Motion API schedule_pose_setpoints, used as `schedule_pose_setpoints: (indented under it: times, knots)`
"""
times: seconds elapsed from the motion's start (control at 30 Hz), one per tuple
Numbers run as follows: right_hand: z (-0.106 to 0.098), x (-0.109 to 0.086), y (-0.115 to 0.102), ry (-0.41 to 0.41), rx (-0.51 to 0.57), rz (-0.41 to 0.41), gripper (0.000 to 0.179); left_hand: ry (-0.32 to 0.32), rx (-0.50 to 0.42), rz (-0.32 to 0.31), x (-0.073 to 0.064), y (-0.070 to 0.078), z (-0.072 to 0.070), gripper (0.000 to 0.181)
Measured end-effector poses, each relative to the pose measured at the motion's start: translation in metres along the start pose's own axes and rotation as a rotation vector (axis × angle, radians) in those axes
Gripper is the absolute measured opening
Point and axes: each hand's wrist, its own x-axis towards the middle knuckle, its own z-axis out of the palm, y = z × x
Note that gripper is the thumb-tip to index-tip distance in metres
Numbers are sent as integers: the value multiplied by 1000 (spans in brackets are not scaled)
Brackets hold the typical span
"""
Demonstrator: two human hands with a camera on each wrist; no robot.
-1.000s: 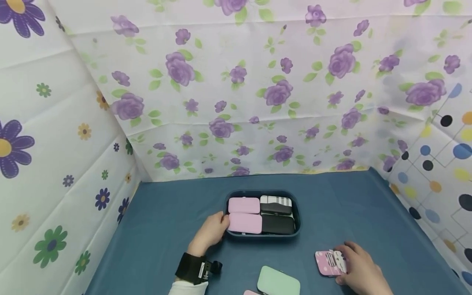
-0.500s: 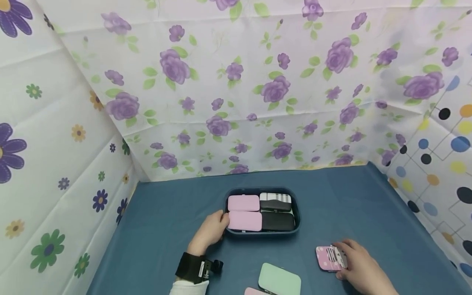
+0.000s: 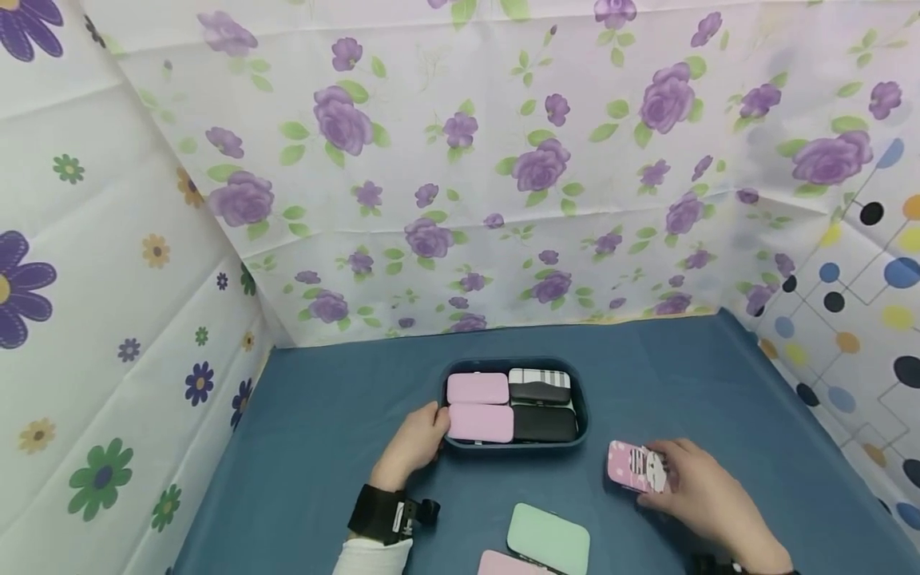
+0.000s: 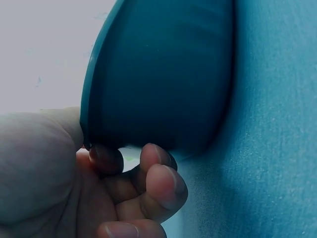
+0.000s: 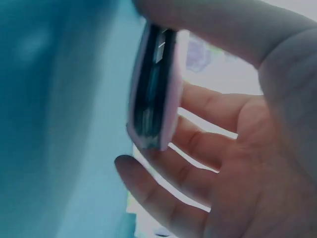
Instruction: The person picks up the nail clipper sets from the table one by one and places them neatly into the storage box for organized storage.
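My left hand (image 3: 411,445) pinches the left rim of a dark blue rectangular basin (image 3: 517,450). In the left wrist view the thumb is over the rim and the fingers (image 4: 166,186) curl below it against the wall. My right hand (image 3: 704,491) holds a small pink case (image 3: 636,465) with a striped cartoon print, tilted above the cloth. From the right wrist, the case (image 5: 153,89) shows its dark edge between two pink faces. Inside the basin lie two plain pink cases (image 3: 480,422), a black case (image 3: 545,424) and a striped black-and-white case (image 3: 539,386).
A mint green case (image 3: 549,538) and another pink case (image 3: 507,564) lie on the blue cloth (image 3: 331,415) at the front, the pink one cut off by the frame. Patterned cloth walls (image 3: 503,176) rise at the back and both sides.
My right hand has raised the printed pink case off the cloth and moved slightly forward, tilting it. My left hand keeps its hold on the basin. The head view has shifted a little.
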Motion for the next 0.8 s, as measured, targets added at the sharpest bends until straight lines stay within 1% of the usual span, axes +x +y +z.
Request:
schedule_pose_setpoints:
  times: [0.17, 0.27, 0.4, 0.53, 0.63, 0.8]
  knots:
    - [-14, 5, -16, 108, 40, -83, 87, 6, 11, 4, 0, 1, 0, 34]
    - [-22, 10, -28, 136, 62, -125, 87, 4, 12, 12, 1, -1, 2, 35]
    - [-25, 19, -45, 140, 81, -172, 87, 4, 14, 11, 0, -3, 4, 35]
    - [-23, 32, -59, 147, 100, -214, 82, 4, 15, 4, -1, -4, 5, 35]
    - [-21, 45, -70, 141, 113, -239, 80, 3, 16, 7, 0, -4, 4, 35]
    - [-16, 71, -91, 123, 128, -303, 73, 11, 24, 8, 1, -3, 2, 35]
